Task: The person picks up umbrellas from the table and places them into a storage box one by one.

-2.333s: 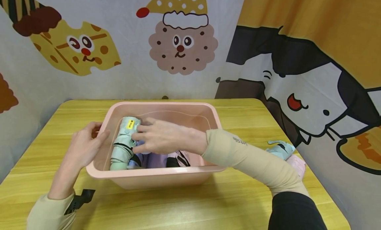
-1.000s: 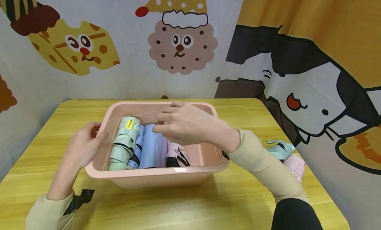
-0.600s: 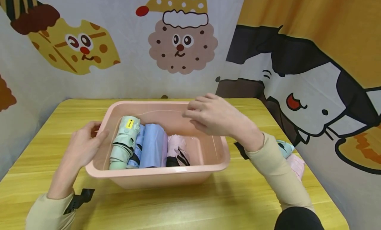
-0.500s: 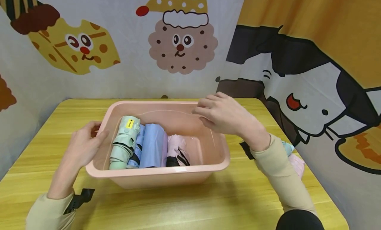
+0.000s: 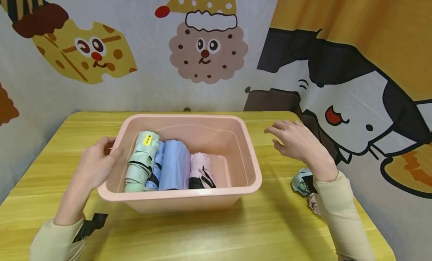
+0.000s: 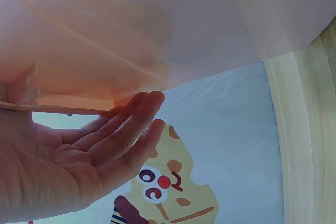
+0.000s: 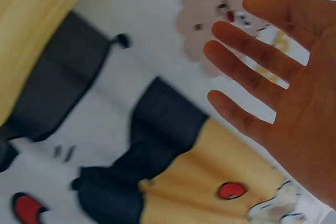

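My left hand (image 5: 96, 161) holds the left rim of a pink plastic bin (image 5: 189, 195), thumb over the edge and fingers along the outside wall, as the left wrist view shows. Inside lie folded umbrellas side by side: a mint green one (image 5: 141, 156) with a yellow label, a narrow blue one (image 5: 156, 171), a wider light blue one (image 5: 173, 165), a purple one (image 5: 186, 171) mostly hidden, and a short pink one (image 5: 200, 167) with a black end. My right hand (image 5: 297, 143) is in the air right of the bin, fingers spread, holding nothing.
On the table's right side lie a teal folded umbrella (image 5: 300, 182) and a pink one (image 5: 314, 204), partly hidden by my right forearm. The wooden table (image 5: 189, 238) meets a cartoon-printed curtain (image 5: 145, 96) at the back and right.
My right hand has moved from over the umbrellas inside the bin, up and right past the rim, its fingers now spread. The left hand stays at the left rim.
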A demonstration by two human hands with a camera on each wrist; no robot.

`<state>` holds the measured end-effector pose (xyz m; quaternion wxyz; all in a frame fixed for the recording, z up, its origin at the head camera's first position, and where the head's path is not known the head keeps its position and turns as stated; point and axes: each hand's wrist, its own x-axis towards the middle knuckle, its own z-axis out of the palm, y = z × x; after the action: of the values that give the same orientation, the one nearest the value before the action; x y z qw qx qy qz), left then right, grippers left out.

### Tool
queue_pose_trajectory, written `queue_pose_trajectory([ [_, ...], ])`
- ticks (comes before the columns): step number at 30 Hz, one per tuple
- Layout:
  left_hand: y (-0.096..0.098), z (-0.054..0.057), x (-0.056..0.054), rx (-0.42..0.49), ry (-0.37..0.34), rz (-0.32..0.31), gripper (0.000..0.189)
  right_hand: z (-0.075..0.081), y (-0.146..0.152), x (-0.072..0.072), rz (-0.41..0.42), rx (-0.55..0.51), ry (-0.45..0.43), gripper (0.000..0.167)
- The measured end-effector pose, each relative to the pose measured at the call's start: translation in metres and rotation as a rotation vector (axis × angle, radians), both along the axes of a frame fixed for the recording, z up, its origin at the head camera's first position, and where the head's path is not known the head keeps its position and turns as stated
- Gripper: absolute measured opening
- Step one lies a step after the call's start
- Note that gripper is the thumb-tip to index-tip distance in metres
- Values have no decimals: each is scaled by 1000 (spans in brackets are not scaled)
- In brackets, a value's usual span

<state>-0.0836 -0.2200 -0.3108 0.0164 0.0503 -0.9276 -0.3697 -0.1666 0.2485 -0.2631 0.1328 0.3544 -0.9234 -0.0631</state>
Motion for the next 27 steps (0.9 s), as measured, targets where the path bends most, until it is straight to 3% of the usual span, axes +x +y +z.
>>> queue_pose_trajectory([
  [6, 1, 1, 0, -5, -5, -5, 60, -25, 35, -2, -150, 29, -114, 34],
  [13, 1, 1, 0, -14, -5, -6, 60, -52, 70, -9, -350, 25, -415, 44],
  [21, 2, 1, 0, -7, -7, -3, 60, -68, 99, -6, -434, 12, -754, 56],
  [27, 1, 1, 1, -4, -8, -5, 61, -68, 107, -2, -480, -19, -884, 58],
])
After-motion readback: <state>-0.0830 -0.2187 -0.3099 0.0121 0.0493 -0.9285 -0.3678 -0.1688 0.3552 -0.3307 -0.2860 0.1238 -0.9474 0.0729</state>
